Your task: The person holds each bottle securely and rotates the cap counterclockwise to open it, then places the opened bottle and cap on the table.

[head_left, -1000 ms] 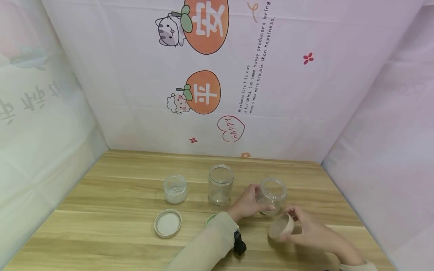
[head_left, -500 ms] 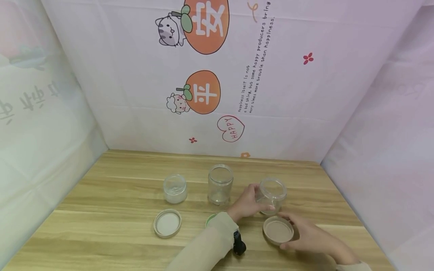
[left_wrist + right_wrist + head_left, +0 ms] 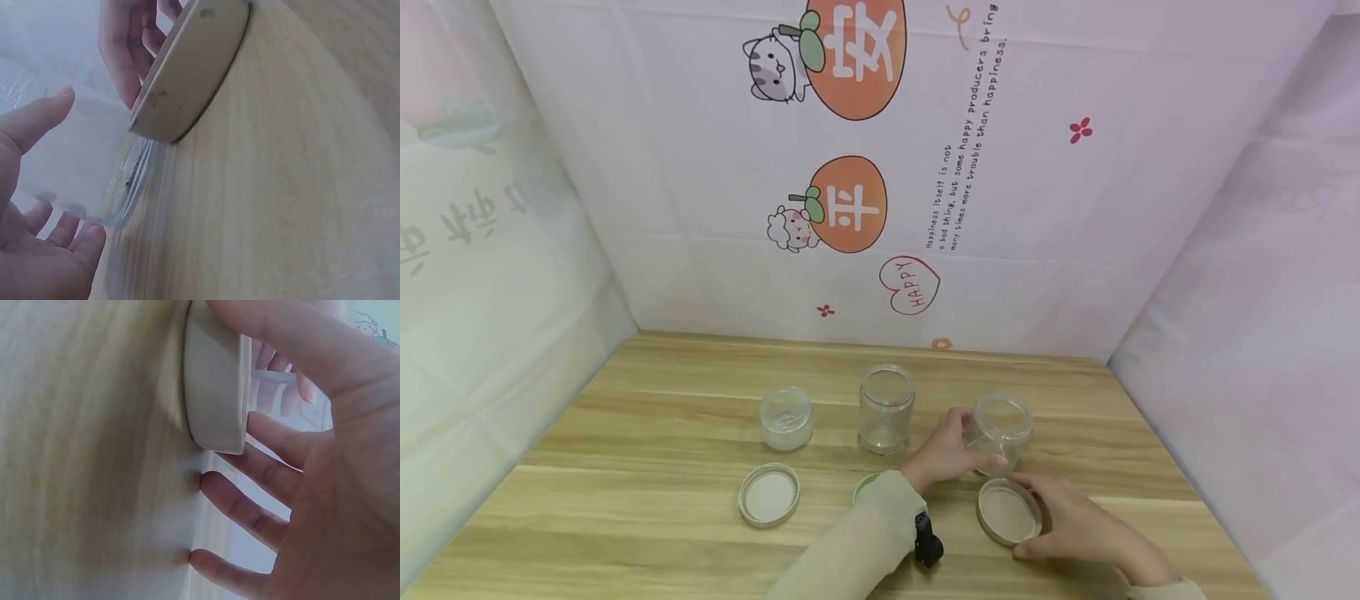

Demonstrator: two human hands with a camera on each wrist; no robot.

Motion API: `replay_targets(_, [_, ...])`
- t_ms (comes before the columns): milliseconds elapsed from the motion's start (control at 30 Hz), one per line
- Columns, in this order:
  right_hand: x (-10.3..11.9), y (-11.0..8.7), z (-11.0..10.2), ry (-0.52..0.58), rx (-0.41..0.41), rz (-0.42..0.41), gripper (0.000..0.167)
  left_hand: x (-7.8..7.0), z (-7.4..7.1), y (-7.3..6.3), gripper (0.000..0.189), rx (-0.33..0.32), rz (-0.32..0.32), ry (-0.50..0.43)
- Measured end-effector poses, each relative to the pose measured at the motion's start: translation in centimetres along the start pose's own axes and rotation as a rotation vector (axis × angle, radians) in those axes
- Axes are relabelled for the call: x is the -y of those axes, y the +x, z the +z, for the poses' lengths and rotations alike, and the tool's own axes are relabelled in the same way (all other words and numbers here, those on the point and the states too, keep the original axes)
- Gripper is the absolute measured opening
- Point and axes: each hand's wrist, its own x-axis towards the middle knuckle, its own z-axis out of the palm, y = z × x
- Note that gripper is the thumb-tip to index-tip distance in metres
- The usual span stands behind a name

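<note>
My left hand [image 3: 946,450] holds a clear jar [image 3: 1002,421] low on its side at the right of the table. The jar stands upright and uncovered. In the left wrist view my thumb and fingers lie round the jar's wall [image 3: 78,156]. Just in front of it a round beige lid [image 3: 1009,512] lies on the table, hollow side up. My right hand [image 3: 1071,521] has thumb and forefinger on the lid's rim, seen close up in the right wrist view around the lid's side [image 3: 215,381]. The other fingertips of that hand reach down to the tabletop.
A taller clear jar [image 3: 886,417] stands left of my left hand, and a small low jar [image 3: 786,421] further left. A second beige lid [image 3: 769,496] lies before the small jar. Partly under my left sleeve [image 3: 857,533] shows a green-edged lid [image 3: 863,483]. Printed cloth walls [image 3: 1022,283] enclose the table.
The right hand has lowered the tilted lid flat onto the table, then shifted it slightly left. The left hand and its jar have stayed in place.
</note>
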Motion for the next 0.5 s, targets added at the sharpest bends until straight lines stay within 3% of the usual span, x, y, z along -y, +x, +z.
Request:
replay_targets(233, [0.3, 0.2, -0.1, 0.006, -0.012, 0.001, 0.089, -0.1, -0.2, -0.1, 0.082, 0.003, 0.012, 0.003])
replay_targets(500, [0.9, 0.3, -1.0, 0.122, 0.004, -0.005, 0.062, 0.5, -0.7, -0.4, 0.085, 0.024, 0.015, -0.017])
